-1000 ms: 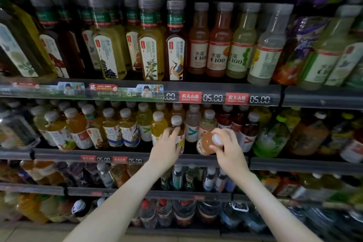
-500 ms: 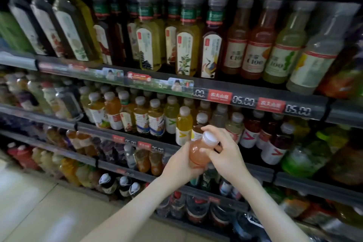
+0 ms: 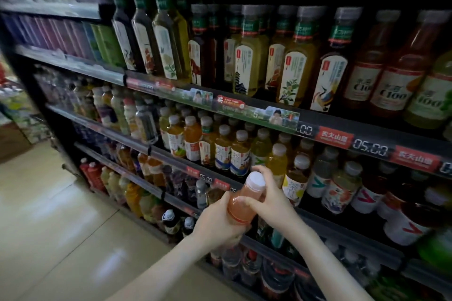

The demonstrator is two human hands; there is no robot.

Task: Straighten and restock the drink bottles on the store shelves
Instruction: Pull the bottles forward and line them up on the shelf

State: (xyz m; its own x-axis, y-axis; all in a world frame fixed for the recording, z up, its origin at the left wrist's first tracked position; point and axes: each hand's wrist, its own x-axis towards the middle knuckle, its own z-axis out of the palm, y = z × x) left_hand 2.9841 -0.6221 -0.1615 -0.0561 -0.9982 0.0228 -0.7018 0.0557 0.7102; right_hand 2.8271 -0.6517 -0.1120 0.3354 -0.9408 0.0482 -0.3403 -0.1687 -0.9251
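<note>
Both hands are together on one small bottle (image 3: 238,205) of orange-pink drink, held in front of the shelving, just near of the middle shelf (image 3: 171,156) and clear of it. The left hand (image 3: 217,220) wraps round the lower part of the bottle from the left, fingers curled under its base. The right hand (image 3: 271,203) clamps the upper part from the right, thumb across the front and fingers round the back, just below the white cap (image 3: 256,179). The bottle tilts, its cap leaning up and to the right toward the shelf.

On the middle shelf behind the hands stand rows of small bottles (image 3: 223,149) with pale caps, holding yellow, orange and clear drinks. Directly behind the right hand, one yellow bottle (image 3: 277,161) stands at the front edge. The upper shelf (image 3: 156,85) carries tall bottles (image 3: 247,56) of tea with white labels, and red-labelled ones (image 3: 391,76) farther right. A price rail (image 3: 367,149) with red tags and the figures 05.00 runs along its edge. The lower shelves (image 3: 354,239) hold more bottles, blurred. The pale tiled floor (image 3: 49,203) lies to the left.
</note>
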